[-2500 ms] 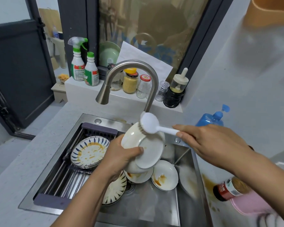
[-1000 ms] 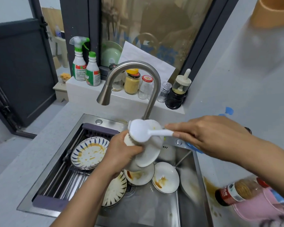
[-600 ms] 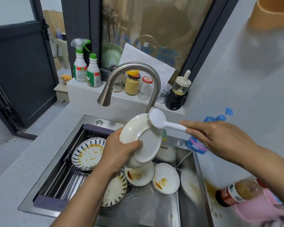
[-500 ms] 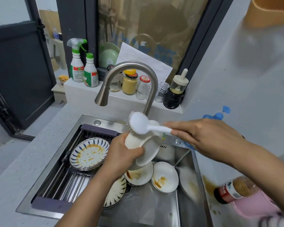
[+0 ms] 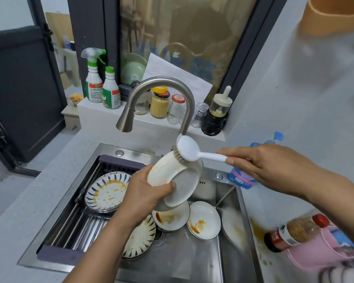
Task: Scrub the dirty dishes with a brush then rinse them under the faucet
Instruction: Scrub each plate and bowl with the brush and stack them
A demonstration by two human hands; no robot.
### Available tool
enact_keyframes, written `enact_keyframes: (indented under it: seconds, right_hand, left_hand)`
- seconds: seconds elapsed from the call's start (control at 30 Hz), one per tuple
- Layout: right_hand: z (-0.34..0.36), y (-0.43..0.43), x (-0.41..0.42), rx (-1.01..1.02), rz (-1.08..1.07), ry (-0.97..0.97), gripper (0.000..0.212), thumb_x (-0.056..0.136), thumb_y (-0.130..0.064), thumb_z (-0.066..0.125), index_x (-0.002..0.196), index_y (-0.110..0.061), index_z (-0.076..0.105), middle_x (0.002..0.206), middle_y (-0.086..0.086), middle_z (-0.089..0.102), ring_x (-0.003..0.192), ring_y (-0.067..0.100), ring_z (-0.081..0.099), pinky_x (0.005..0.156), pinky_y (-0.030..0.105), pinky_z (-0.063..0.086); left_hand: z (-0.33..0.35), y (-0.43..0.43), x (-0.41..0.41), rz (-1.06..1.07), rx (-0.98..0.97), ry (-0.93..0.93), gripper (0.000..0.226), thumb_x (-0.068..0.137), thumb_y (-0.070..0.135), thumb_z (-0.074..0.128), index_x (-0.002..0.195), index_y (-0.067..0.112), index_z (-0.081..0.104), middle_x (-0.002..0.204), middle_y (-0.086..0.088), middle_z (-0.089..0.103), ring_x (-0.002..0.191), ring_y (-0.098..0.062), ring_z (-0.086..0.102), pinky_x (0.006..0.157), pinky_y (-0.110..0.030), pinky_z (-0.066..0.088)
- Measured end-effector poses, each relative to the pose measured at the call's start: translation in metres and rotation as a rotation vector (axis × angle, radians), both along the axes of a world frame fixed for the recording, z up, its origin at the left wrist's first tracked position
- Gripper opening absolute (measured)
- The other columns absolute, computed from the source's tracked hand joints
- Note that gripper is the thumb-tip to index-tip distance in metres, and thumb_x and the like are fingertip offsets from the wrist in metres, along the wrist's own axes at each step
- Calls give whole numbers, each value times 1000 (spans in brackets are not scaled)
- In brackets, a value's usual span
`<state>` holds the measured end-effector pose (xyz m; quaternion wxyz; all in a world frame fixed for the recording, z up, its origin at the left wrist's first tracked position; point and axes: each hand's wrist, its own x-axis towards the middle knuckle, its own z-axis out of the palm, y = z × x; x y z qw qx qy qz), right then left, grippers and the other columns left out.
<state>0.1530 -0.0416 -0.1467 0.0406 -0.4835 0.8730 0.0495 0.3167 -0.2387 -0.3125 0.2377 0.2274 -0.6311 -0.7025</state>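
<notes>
Sink (image 5: 182, 259): steel basin, nearest.
Stained plates (image 5: 203, 220): lying on the sink floor.
Left hand (image 5: 145, 193): above the sink, thumb and fingers clamped on the tilted white bowl (image 5: 178, 180).
Right hand (image 5: 270, 166): over the sink's right rim, gripping the brush (image 5: 189, 149) handle; the bristles touch the bowl's upper rim.
Faucet (image 5: 161, 86): arching behind the sink.

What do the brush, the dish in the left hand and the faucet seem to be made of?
The brush: white plastic, with a smooth moulded back and handle and darker bristles.
The dish: probably glazed ceramic, glossy white with a thick rim; melamine is possible.
The faucet: metal, likely brushed stainless steel, with a dull grey satin sheen.
</notes>
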Motion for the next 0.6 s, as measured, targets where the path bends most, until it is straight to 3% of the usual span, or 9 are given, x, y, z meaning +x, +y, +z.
enact_keyframes:
  seconds: [0.1, 0.23, 0.33, 0.43, 0.6]
  right_hand:
    - [-3, -1, 7, 33, 16, 88, 56, 85, -75, 9, 135, -70, 34, 65, -8, 50, 59, 5, 47, 53, 29, 37]
    - [-12, 17, -15, -14, -73, -14, 58, 84, -76, 13, 136, -69, 40, 73, -9, 60, 64, 10, 56, 57, 33, 46]
    - [-21, 27, -18, -19, -108, -91, 48, 92, -69, 24, 136, -68, 44, 69, -12, 57, 61, 12, 55, 57, 33, 44]
    - [-23, 29, -15, -23, -117, -95, 47, 93, -70, 25, 136, -69, 43, 68, -14, 58, 62, 10, 56, 59, 34, 47]
    - [-12, 11, -3, -6, -22, 38, 61, 83, -77, 7, 137, -71, 36, 70, -10, 57, 62, 9, 53, 54, 32, 43]
  left_hand:
    - [-4, 1, 0, 7, 77, 19, 44, 71, 1, 88, 101, 27, 70, 95, 12, 77, 88, -9, 73, 74, -33, 63]
    - [-9, -6, 1, 67, 344, 151, 69, 50, 18, 89, 116, 16, 69, 107, -8, 77, 98, -27, 74, 80, -44, 61]
    - [-11, -10, 3, 63, 472, 220, 71, 60, 8, 85, 127, 9, 63, 115, -16, 74, 106, -32, 72, 83, -45, 60]
    - [-17, -11, 4, 28, 503, 229, 62, 67, 5, 77, 126, 9, 63, 115, -16, 74, 106, -32, 72, 89, -49, 59]
    - [-18, 3, -1, -35, 458, 156, 60, 58, 5, 82, 116, 13, 67, 105, -12, 77, 101, -32, 73, 81, -43, 62]
